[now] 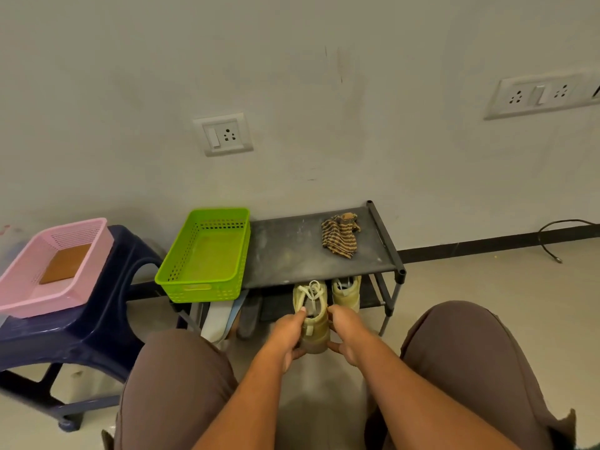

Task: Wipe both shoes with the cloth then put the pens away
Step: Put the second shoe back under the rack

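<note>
A: Biggest first. The blue stool sat far left of the hands. The rack stood just beyond them, and its top looked dusty.

B: Baskets?

A: A green basket was on the rack top, up and left of the left hand. A pink basket was on the stool, further left again.

B: Hand state?

A: Both hands were curled round one shoe, the left on its near side and the right hand on the other, at the rack's lower shelf. The second shoe sat on that shelf just beyond the right hand.

B: Cloth?

A: The striped cloth lay untouched on the rack top, above and beyond the right hand.

B: Risks?

A: Neither hand was free. Reaching for the cloth would have left a one-handed hold, so the shoe could tip or drop to the floor. The loose laces might have caught on the rack edge. The cloth may have picked up dust from the rack and smeared it on the shoe.

B: Pens?

A: None in view, so I couldn't tell which basket they belonged in. A wrong pick seemed likely.
</note>
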